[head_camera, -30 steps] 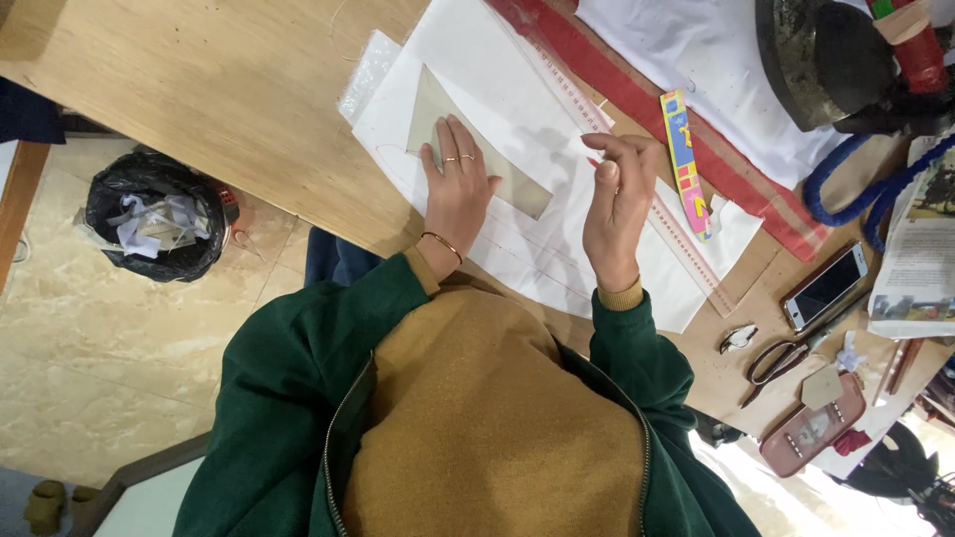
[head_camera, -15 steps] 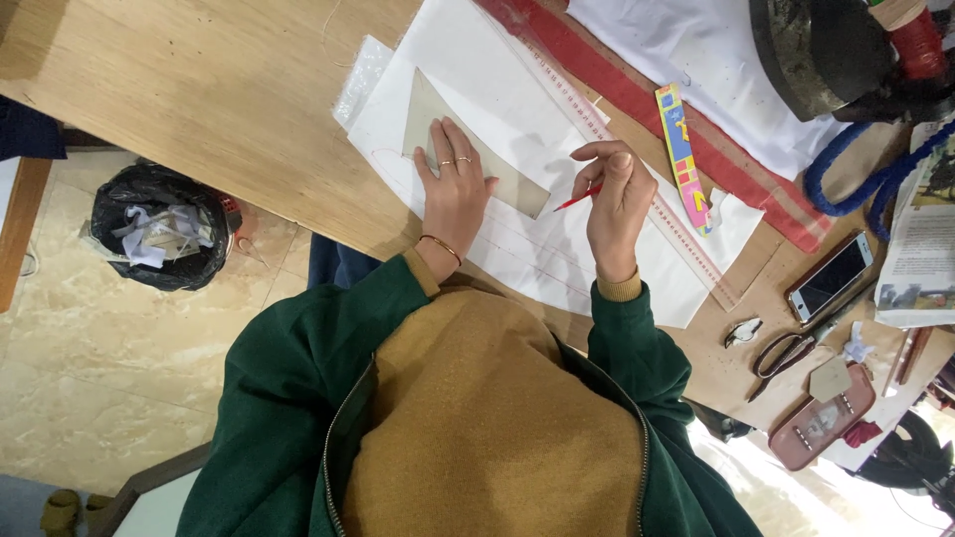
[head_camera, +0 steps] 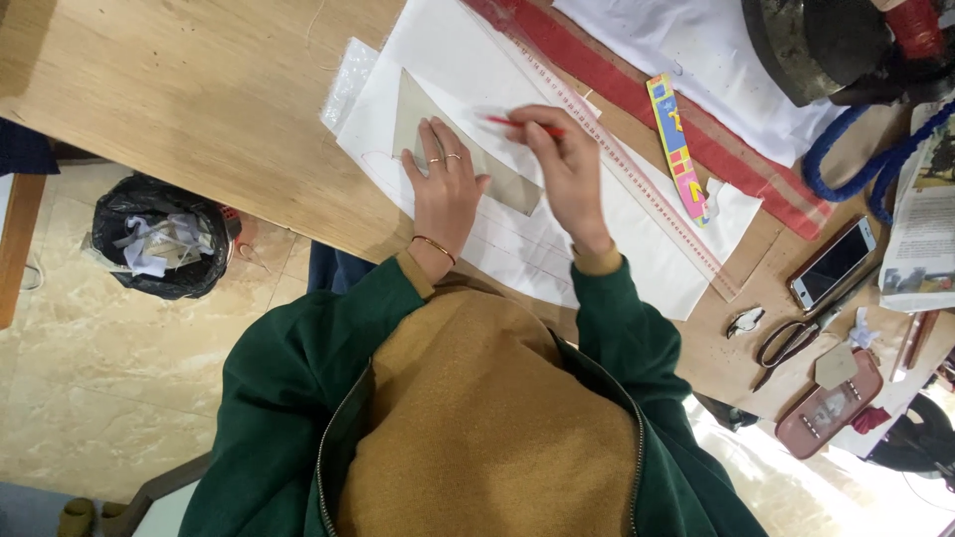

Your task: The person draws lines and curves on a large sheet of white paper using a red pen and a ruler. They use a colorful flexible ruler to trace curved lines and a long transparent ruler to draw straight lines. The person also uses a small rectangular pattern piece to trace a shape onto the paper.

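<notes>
My left hand lies flat with spread fingers on a beige card pattern piece, pressing it onto white fabric spread on the wooden table. Two rings and a thin bracelet show on that hand. My right hand grips a red pencil, whose tip rests on the white fabric just beyond the upper edge of the pattern piece. Faint drawn lines run across the fabric near my wrists. Green sleeves and a mustard vest fill the lower view.
A long clear ruler lies slanted right of my right hand, a short colourful ruler beyond it. Farther right: a phone, scissors, a red case, blue cord. A black bin full of scraps stands on the floor.
My right hand has picked up the red pencil and moved left, bringing its tip down by the pattern piece. My left hand has stayed pressed on the pattern.
</notes>
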